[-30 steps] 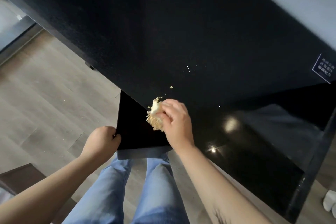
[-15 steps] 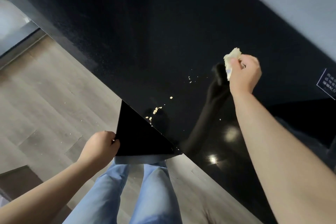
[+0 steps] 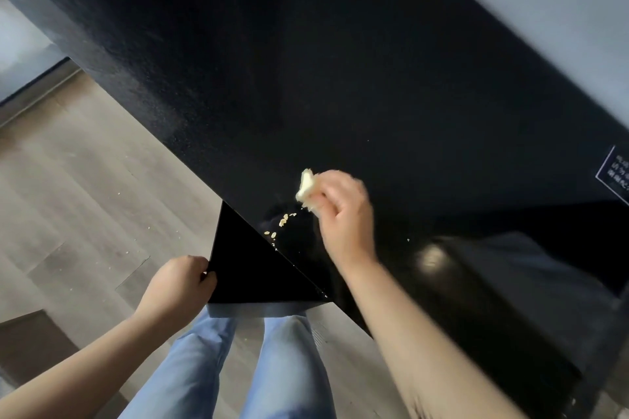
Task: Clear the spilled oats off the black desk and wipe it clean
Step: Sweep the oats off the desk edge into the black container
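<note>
Sweep phase, I'd say. Left hand (image 3: pixel 178 282) grips the corner of a black tray (image 3: pixel 252 269) held just under the desk (image 3: pixel 340 78) edge. The tray looks bare apart from specks at the rim. Oats (image 3: pixel 283 219) sit by that edge, at 8 o'clock from the pale wad (image 3: pixel 306 189) pinched in the right hand (image 3: pixel 343 214). Next move is probably to drag the wad toward 7 o'clock, gently, so flakes land in the tray.

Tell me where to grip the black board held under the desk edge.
Grip the black board by its left corner, from the left, as the left hand does: its far side sits under the desk edge, its top must catch oats.
</note>
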A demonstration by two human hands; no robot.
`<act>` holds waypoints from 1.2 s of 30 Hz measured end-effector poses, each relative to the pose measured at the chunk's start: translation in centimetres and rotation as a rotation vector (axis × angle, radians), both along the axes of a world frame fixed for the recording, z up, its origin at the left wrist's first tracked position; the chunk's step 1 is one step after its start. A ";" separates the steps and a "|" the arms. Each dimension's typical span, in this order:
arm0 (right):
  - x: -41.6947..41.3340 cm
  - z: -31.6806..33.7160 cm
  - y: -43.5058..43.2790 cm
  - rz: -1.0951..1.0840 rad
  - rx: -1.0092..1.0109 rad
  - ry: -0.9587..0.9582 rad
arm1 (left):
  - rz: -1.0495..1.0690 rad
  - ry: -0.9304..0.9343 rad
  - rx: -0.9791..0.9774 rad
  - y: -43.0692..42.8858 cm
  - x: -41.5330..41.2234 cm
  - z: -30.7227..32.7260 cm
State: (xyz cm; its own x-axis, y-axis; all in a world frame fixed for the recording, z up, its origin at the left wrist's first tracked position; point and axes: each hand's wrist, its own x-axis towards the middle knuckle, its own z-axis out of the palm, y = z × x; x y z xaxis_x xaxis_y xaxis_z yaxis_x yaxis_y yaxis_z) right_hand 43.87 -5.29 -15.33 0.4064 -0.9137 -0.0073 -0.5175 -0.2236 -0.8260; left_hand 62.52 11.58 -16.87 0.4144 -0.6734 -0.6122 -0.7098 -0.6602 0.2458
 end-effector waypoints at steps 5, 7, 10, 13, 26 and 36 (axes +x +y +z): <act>0.9 -0.3 7.0 0.084 0.086 -0.017 | -0.009 0.010 -0.023 0.3 0.6 -0.2; 0.7 0.8 6.1 0.053 0.100 -0.044 | -0.010 0.011 -0.040 0.5 0.9 -0.3; 0.2 2.4 0.5 -0.047 0.047 -0.078 | -0.007 0.011 -0.053 0.6 1.1 -0.3; -0.4 2.4 -7.8 -0.238 -0.050 -0.022 | 0.002 0.011 -0.059 0.8 1.2 -0.3; 1.8 -0.1 0.2 0.032 -0.016 0.015 | 0.045 0.012 -0.043 1.5 1.4 -0.4; 1.0 2.3 3.4 0.073 0.036 -0.026 | 0.008 0.005 -0.030 1.2 1.7 0.0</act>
State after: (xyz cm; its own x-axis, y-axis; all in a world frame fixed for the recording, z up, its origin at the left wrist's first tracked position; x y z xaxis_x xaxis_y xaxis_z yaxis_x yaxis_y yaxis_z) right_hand 44.87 -1.93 -13.08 0.4720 -0.8811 -0.0283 -0.4789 -0.2293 -0.8474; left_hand 64.25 12.74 -16.89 0.4169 -0.6880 -0.5940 -0.7032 -0.6583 0.2688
